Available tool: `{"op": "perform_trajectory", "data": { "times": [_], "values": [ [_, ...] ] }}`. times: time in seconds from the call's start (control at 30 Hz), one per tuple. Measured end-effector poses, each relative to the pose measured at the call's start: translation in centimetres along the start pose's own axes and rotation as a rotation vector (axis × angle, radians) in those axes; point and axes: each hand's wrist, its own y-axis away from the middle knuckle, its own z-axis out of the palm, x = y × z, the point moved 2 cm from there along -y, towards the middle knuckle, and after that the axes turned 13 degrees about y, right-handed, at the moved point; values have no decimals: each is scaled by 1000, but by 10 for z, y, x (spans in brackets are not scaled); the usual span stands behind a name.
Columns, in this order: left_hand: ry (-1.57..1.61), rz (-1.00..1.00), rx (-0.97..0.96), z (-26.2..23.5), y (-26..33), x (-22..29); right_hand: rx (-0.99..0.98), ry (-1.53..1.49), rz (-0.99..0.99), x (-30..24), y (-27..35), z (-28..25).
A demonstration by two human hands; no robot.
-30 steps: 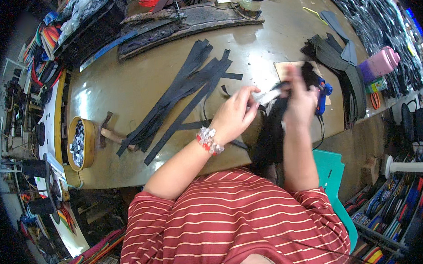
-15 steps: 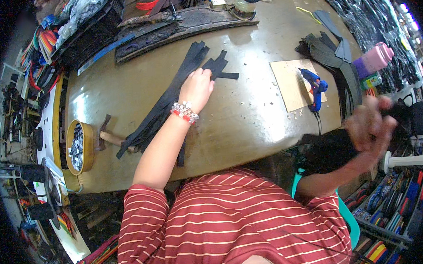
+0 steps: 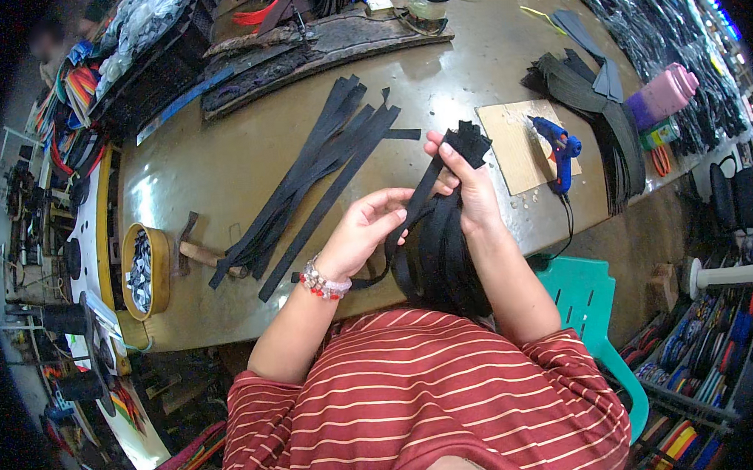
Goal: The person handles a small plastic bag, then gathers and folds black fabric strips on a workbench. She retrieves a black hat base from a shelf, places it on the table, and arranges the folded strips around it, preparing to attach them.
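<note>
Near the table's front edge, my right hand (image 3: 474, 189) grips a thick bundle of long black fabric straps (image 3: 447, 252). Their gathered ends stick up past the thumb, and the lengths hang down toward my lap. My left hand (image 3: 361, 234) pinches one black strap (image 3: 424, 192) that slants up to the bundle's top; part of it trails behind my left wrist. Several loose black straps (image 3: 312, 174) lie fanned on the table, left of my hands. A hammer (image 3: 200, 253) has its handle end by their lower tips.
A blue glue gun (image 3: 559, 150) rests on a cardboard piece (image 3: 509, 156) at right, beside dark grey strips (image 3: 591, 109) and a pink-purple bottle (image 3: 663, 96). A yellow tub (image 3: 162, 289) stands at left. A worn board (image 3: 341, 54) lies at the back, a green chair (image 3: 589, 300) at right.
My right hand has swung in from the far right with the strap bundle. My left hand has left the table pile, moved down and right, and now holds one strap beside the bundle.
</note>
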Motion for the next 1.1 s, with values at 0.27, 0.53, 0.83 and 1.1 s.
{"op": "perform_trajectory", "data": {
  "times": [0.27,0.53,0.83,1.1],
  "values": [
    [-1075,366,95,-5,-30,32,153,262,-206,-23,12,-3],
    [-1405,464,439,-60,-133,54,58,67,-141,-37,21,-23],
    [-264,352,208,-21,-82,65,130,396,-89,-13,-20,-3],
    [-48,430,138,3,-68,52,55,366,-197,-2,-28,29]
  ]
}}
